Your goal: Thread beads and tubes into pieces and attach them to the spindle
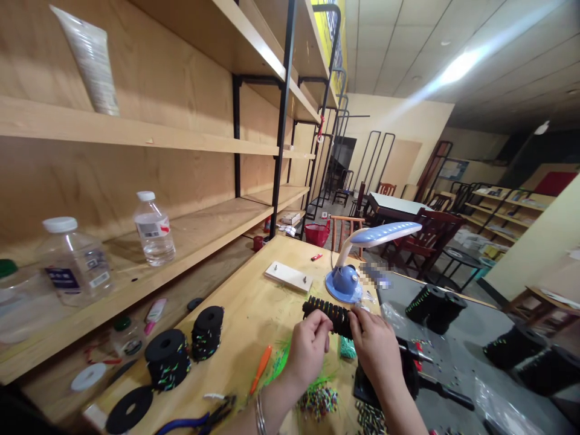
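Note:
A black ribbed roll point(312, 307), looking like a stack of discs on a rod, lies across the space before my hands. My right hand point(374, 341) is closed around its right end, over a black metal fixture point(410, 377) with a handle. Against the near side of the roll, my left hand point(312, 344) has its fingers curled in a pinch; whatever is between them is hidden. Under my hands are a pile of small multicoloured pieces point(318, 402) and some bright green strands point(277, 365). An orange-handled tool point(261, 368) lies left of my left hand.
Black disc stacks point(167, 359) stand at left, others point(437, 308) at right. Blue-handled pliers point(203, 420) lie near the front edge. A blue desk lamp point(344, 284) and a white plate with two studs point(289, 277) are behind. Wooden shelves point(212, 226) with bottles line the left.

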A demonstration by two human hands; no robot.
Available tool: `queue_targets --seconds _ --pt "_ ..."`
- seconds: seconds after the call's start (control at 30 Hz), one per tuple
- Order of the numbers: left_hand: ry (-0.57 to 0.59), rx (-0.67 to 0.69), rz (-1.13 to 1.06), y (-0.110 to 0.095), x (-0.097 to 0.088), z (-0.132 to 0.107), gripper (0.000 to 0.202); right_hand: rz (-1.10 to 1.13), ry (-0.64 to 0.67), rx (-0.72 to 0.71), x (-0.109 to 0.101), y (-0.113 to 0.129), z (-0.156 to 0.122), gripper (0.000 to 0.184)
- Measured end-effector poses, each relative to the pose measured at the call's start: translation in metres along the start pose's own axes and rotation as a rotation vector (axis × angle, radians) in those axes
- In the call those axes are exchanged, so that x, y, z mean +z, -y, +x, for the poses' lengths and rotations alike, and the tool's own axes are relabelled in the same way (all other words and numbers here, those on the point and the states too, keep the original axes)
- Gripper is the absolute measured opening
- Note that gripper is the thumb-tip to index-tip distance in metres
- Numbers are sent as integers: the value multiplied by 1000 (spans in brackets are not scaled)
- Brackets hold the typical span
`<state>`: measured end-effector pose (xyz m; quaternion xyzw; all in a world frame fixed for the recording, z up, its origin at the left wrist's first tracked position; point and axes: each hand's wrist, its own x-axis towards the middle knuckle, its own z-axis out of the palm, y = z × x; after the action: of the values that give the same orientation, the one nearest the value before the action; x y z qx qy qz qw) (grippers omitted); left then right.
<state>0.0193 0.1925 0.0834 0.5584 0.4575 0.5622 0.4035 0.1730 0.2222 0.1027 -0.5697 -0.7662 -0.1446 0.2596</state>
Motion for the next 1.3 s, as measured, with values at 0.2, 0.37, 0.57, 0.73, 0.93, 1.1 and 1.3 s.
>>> queue_targets --seconds 0.2,0.37,0.57,0.73,0.93,1.1,1.3 --pt "-47 47 -66 -11 -9 -4 25 46 -181 -81 1 2 -17 29" --pt "-116 266 -36 -31 -19 -11 23 66 -297 -138 -1 7 -36 24" --pt "112 56 -544 -37 -18 -15 22 85 -335 -172 -5 12 -59 18" --pt "178 -263 -973 -32 -23 -37 21 240 -369 -172 0 15 -86 17" --pt "114 -458 -1036 -10 -41 -59 25 875 -76 179 8 43 -108 21" --pt "113 -348 -917 -3 -40 -56 29 1369 120 634 7 72 -82 49" --pt "54 -242 -546 14 -28 -51 44 1424 113 798 24 79 -54 47"
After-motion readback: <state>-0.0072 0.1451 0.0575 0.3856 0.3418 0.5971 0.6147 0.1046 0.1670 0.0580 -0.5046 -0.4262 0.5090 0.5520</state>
